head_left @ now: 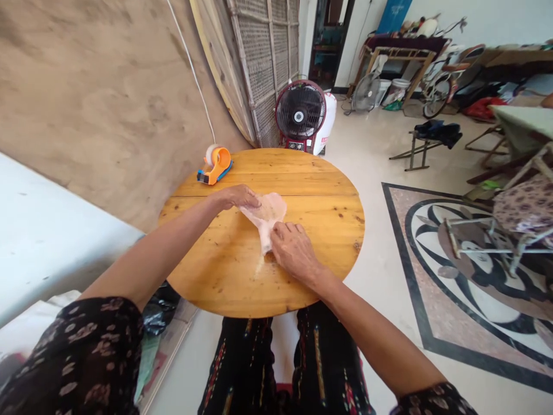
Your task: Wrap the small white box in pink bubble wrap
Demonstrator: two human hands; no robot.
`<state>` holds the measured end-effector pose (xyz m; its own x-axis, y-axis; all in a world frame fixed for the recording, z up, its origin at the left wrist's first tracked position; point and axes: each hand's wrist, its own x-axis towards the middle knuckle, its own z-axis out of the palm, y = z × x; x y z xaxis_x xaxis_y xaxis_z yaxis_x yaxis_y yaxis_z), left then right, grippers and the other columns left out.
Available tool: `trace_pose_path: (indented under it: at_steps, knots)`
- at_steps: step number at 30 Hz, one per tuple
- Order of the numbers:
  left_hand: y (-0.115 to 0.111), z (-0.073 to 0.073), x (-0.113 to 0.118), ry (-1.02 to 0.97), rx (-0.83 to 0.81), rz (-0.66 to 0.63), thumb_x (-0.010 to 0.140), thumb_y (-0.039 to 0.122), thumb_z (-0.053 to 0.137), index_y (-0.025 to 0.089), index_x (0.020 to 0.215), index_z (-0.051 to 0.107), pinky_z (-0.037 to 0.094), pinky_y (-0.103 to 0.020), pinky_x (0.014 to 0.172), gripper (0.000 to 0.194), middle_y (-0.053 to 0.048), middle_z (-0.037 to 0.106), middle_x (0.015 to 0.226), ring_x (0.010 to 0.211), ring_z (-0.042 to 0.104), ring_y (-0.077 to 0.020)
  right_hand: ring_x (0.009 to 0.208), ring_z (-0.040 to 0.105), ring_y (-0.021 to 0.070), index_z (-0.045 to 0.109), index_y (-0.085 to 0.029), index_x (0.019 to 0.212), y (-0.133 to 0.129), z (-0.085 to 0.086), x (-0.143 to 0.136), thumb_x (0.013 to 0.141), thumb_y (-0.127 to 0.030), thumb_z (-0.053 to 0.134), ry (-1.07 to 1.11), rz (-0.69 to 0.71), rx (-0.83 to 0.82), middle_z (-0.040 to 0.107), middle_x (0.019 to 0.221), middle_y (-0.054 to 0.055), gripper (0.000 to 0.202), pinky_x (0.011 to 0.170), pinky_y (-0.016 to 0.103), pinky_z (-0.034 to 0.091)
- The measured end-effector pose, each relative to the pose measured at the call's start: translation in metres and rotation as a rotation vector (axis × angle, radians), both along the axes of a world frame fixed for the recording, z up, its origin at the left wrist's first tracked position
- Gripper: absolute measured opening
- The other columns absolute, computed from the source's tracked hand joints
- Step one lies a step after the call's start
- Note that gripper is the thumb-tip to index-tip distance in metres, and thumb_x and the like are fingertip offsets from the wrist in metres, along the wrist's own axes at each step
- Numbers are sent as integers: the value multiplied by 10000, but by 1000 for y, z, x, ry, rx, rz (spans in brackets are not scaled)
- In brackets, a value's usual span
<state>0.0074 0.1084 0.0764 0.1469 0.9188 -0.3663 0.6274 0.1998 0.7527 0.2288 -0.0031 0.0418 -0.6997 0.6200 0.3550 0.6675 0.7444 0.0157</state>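
Observation:
A thin, pale pink cloth [269,211] lies on the round wooden table [224,282], wide at its far end and narrowing to a bunched near end. Its soft, slightly see-through material looks a bit like a sock, but I cannot make out the exact kind. My left hand [242,197] holds the upper left edge, thumb lying over the material. On the other side, my right hand [292,246] has curled fingers closed on the narrow part. Part of the cloth is hidden under both hands.
An orange tape dispenser [219,166] stands at the table's far left edge. Beyond the table is a dark red fan [300,115]. A wooden board [108,75] leans along the left. A folding stool [421,144] and a patterned-cloth chair [525,204] are to the right.

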Motion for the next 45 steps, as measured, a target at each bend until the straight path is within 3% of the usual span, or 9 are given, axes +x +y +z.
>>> trace_pose_path:
  at_steps: [6,12,22,26,30,34,37,41,45]
  knots:
    - [30,-11,2,8,-166,-19,507,191,762,142,503,645,397,-282,529,127,-30,573,496,465,509,-143,1046,473,282,639,-109,1040,7,0,2,897,-142,491,15,95,1,577,1252,154,209,829,400,367]
    - [42,-21,-6,-4,-282,-67,535,238,737,137,564,687,442,-306,526,116,-74,615,517,471,551,-170,1069,471,293,638,-100,1087,10,-2,3,904,-143,481,21,125,-18,577,1273,163,245,833,411,371]
    - [10,-14,-19,-187,-192,68,570,334,765,143,627,666,431,-284,514,223,-73,646,609,539,571,-169,948,485,280,631,-118,1053,6,-3,1,884,-140,495,-7,65,-8,613,1133,155,218,787,402,359]
    - [-8,-18,-28,-322,-41,116,639,428,756,164,721,624,421,-261,538,306,-39,643,667,582,568,-143,957,482,282,623,-108,1068,6,-1,0,880,-150,511,-8,64,-16,613,1117,148,223,790,405,360]
    - [-22,-23,-29,-466,150,166,582,351,817,179,706,522,393,-223,556,363,21,592,665,580,529,-97,958,491,273,621,-106,1064,6,-1,-1,877,-139,517,-17,53,-25,618,1097,141,216,786,400,355]
    - [-27,-25,-24,-610,226,107,534,328,848,155,708,543,443,-245,680,391,-23,652,926,711,581,-101,975,498,266,619,-108,1070,6,0,-1,875,-134,526,-14,46,-24,618,1112,140,217,789,390,353]
    - [-27,-26,-25,-596,218,82,578,381,838,134,729,638,454,-285,767,352,-78,655,1111,819,611,-138,981,501,264,618,-105,1071,5,1,-1,883,-134,524,-21,36,-28,620,1108,136,212,791,388,355]
    - [-25,-28,-34,-562,215,-46,708,471,748,135,749,742,442,-360,882,338,-125,686,1114,971,621,-228,970,500,257,616,-113,1074,4,2,-2,900,-133,508,-15,34,-39,616,1103,134,206,790,383,356]
    - [-23,-26,-46,-584,68,-192,753,472,683,143,886,772,440,-405,924,366,-145,709,1100,1038,621,-281,959,497,251,612,-128,1073,5,1,-2,912,-139,494,18,36,-39,615,1088,129,200,791,380,355]
